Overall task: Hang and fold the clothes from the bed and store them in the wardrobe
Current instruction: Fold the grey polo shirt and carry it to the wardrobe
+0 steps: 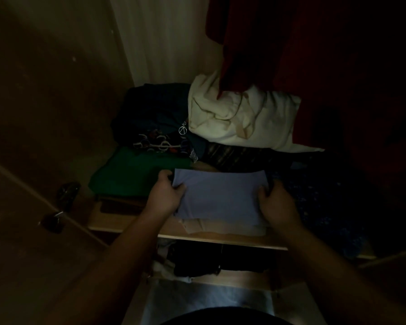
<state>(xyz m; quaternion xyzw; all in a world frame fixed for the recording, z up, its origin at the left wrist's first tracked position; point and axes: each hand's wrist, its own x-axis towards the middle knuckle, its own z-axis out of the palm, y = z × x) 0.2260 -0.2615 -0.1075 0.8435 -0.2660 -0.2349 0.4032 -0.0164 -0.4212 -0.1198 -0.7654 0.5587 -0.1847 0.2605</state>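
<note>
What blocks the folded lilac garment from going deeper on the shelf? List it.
The left hand and right hand grip the lilac garment. Directly behind it lies a dark striped cloth, with a cream bag beyond; a green fold sits left.

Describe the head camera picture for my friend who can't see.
The left hand and right hand grip a folded pale blue garment by its sides on a wardrobe shelf. Nearby lie a green garment and a cream bag; red clothes hang above.

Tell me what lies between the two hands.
In the head view, the folded lilac garment spans the gap; the left hand and right hand grip its opposite edges.
</note>
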